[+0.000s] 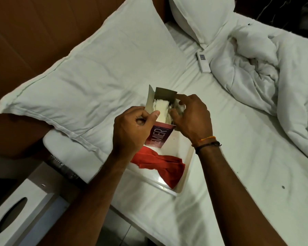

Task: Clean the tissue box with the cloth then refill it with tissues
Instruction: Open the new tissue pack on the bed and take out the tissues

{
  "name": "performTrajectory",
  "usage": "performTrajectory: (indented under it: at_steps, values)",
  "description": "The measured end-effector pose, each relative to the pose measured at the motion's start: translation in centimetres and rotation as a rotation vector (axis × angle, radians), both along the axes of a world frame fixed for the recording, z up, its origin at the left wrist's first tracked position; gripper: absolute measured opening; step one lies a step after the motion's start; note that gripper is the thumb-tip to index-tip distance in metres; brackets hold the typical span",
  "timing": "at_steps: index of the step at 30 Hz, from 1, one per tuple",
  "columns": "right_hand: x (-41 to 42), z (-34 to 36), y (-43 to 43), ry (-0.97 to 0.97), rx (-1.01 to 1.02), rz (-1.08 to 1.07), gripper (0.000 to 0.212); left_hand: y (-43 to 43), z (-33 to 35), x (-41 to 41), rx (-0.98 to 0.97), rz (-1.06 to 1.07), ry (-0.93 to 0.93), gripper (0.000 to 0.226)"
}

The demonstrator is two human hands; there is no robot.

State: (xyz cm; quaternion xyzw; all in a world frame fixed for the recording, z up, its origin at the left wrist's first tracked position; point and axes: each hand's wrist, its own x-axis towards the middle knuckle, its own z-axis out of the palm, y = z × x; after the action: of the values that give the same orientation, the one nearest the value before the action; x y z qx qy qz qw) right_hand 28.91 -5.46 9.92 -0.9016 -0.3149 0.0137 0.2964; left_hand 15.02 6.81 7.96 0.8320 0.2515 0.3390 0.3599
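Tissues [161,110] partly hidden by both hands' fingers [174,115].

Two white pillows [89,71], a remote [203,61] and rumpled duvet [274,71].

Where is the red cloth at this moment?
The red cloth lies crumpled in the white tray on the bed, low-centre in the head view, just below the tissue pack both hands hold.
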Motion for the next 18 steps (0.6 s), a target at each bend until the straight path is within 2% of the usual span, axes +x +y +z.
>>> performTrajectory:
  at_steps: [3, 6, 9, 14, 18]
  values:
    - [0.3, 0.5, 0.5, -0.001, -0.063, 0.034, 0.053, 0.1, 0.4, 0.3, -0.096, 0.000, 0.053, 0.037]
    - [0.6, 0.9, 1.2, -0.038, -0.079, 0.038, 0.041, 0.2, 0.4, 0.2, -0.226, -0.058, 0.109, 0.037]
    - [0.9, 1.1, 2.1, -0.034, -0.160, 0.000, 0.036, -0.2, 0.3, 0.0, -0.236, -0.091, 0.132, 0.046]
    - [0.2, 0.9, 3.4, -0.069, -0.283, -0.074, 0.023, -1.0, 0.7, -0.1, -0.185, -0.044, 0.143, 0.045]
    - [-0.3, 1.4, 3.6, -0.058, -0.378, -0.114, 0.026, -1.6, 1.0, 0.2, -0.203, -0.038, 0.138, 0.046]
